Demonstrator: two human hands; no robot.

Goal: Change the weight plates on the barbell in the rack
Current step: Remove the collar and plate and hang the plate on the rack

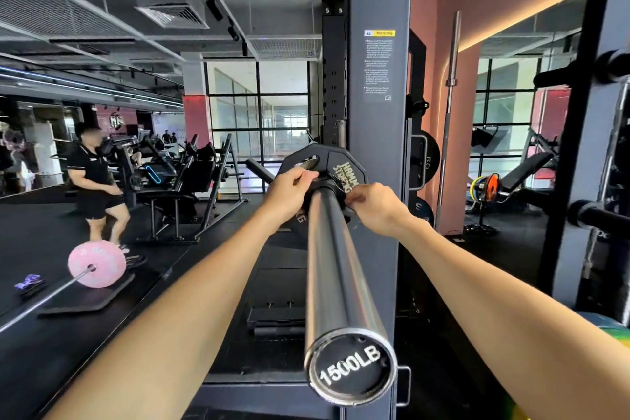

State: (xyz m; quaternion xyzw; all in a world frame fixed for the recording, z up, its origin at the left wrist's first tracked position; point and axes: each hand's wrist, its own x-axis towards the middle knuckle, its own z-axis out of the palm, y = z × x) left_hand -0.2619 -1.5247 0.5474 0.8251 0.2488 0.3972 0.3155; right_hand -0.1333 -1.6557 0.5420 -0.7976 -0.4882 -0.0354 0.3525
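Gym rack, steel barbell sleeve, both hands gripping collar

Pink plate on floor bar — a person beyond, perhaps seated.

Barbell, sleeve end cap: "1500LB" in white. Black weight plate on the sleeve: "HAMMER STRENGTH", partly hidden. Rack upright, upper part: yellow-headed sticker reading "Warning"; small print below illegible.
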